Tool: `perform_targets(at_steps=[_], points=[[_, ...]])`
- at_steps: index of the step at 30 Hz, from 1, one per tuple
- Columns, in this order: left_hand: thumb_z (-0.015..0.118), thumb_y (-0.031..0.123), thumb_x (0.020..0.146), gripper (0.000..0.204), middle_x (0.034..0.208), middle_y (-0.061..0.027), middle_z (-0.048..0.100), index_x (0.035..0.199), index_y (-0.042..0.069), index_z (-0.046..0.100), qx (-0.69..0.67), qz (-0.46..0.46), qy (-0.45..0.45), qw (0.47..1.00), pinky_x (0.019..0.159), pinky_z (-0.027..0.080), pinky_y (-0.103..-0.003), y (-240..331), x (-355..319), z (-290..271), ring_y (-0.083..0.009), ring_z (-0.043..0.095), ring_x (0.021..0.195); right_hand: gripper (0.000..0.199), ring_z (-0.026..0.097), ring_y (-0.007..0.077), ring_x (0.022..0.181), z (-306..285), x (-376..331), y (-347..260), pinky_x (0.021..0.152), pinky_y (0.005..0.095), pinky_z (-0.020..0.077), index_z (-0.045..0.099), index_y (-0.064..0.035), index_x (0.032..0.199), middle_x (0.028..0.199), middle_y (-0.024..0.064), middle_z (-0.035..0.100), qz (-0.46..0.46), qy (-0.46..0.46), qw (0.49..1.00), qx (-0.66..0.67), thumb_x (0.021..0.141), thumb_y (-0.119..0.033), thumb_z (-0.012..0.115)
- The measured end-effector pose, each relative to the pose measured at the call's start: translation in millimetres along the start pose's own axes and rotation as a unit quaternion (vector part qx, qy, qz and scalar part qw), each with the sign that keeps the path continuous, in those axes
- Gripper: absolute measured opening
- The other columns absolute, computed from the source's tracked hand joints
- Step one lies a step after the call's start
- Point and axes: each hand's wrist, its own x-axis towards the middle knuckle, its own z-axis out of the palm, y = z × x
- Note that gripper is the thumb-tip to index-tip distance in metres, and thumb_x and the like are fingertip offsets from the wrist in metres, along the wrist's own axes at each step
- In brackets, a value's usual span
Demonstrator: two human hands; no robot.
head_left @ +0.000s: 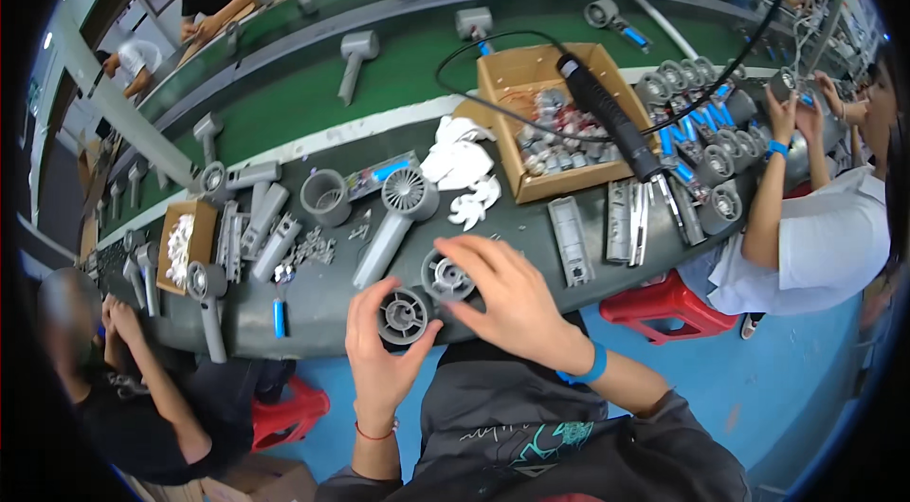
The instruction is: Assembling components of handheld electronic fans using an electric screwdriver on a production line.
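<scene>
My left hand (372, 362) is closed around a round grey fan housing (403, 315), its open end with spokes and a hub facing up. My right hand (517, 305) grips a second round grey housing (445, 276) between thumb and fingers, just right of the first and close against it. Both are held over the bench's near edge. Beyond them lies a grey fan body with a handle (382, 251), its finned end away from me. A hollow grey cylinder (325, 199) stands to its left, near a pile of small metal parts (311, 246).
A cardboard box (519, 175) of small motors stands ahead, with a black electric screwdriver (607, 113) hanging over it on a cable. White cloths (457, 156) lie left of it. A green conveyor (408, 75) carries grey units. Co-workers sit either side; red stools (664, 308) stand below.
</scene>
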Motion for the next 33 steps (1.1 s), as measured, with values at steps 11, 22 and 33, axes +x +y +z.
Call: perform_targets(at_steps=[11, 22, 33], points=[[0.078, 0.003, 0.065, 0.068, 0.133, -0.0157, 0.051, 0.128, 0.005, 0.054, 0.116, 0.104, -0.110, 0.982, 0.107, 0.036, -0.049, 27.6, 18.6, -0.5, -0.0393, 0.042, 0.133, 0.062, 0.050, 0.0360, 0.127, -71.8, -2.7, 6.8, 0.103, 0.0446, 0.0433, 0.052, -0.0069, 0.137, 0.147, 0.0144, 0.045, -0.067, -0.079, 0.992, 0.073, 0.079, -0.008, 0.072], [0.082, 0.024, 0.072, 0.052, 0.117, -0.0072, 0.061, 0.117, 0.007, 0.062, 0.134, 0.171, -0.165, 0.962, 0.111, 0.029, -0.050, 36.5, 33.8, 38.8, -0.0279, 0.054, 0.118, 0.025, 0.069, 0.0346, 0.095, -114.9, 182.7, 109.0, 0.084, 0.0446, 0.0550, 0.072, -0.0049, 0.098, 0.096, 0.0167, 0.072, 0.087, -0.211, 0.844, -0.485, 0.082, -0.024, 0.070], [0.081, 0.024, 0.072, 0.044, 0.107, -0.0042, 0.064, 0.109, 0.009, 0.062, 0.131, 0.170, -0.118, 0.970, 0.108, 0.031, -0.045, 27.1, 29.3, 45.7, -0.0225, 0.060, 0.102, 0.019, 0.070, 0.0323, 0.089, -129.6, 192.2, 108.4, 0.080, 0.0421, 0.0547, 0.076, -0.0119, 0.095, 0.091, 0.0132, 0.073, 0.078, -0.188, 0.915, -0.349, 0.081, -0.024, 0.071]])
